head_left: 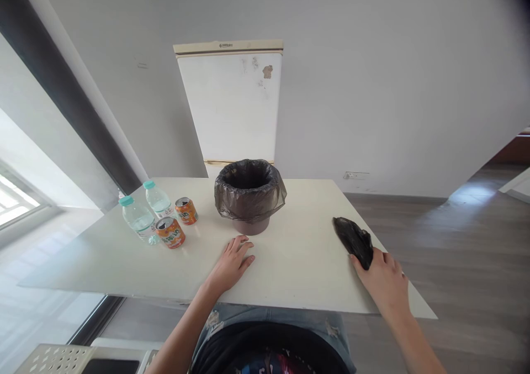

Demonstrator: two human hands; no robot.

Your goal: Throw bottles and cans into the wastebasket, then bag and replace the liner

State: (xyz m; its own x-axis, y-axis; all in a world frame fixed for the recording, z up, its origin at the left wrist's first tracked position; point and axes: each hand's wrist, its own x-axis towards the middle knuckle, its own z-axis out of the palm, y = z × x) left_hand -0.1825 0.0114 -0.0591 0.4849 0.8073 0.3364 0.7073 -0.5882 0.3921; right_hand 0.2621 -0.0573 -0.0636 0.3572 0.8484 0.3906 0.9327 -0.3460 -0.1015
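Observation:
My left hand (234,262) lies on the white table just in front of a brown trash bin (252,227), fingers stretched and holding nothing. A thin black garbage bag (248,200) lines the bin, its edge folded down over the rim. At the right side of the table, my right hand (383,277) is closed on the near end of a bundle of black garbage bags (354,238), which rests on the tabletop. To the left stand two orange soda cans (170,233) and two clear plastic bottles (138,219) with teal caps.
The white table (298,274) has its right edge close beside my right hand. Behind it stands a white refrigerator (236,103) against the grey wall. A perforated beige plastic piece (58,358) is low at the left, below the table.

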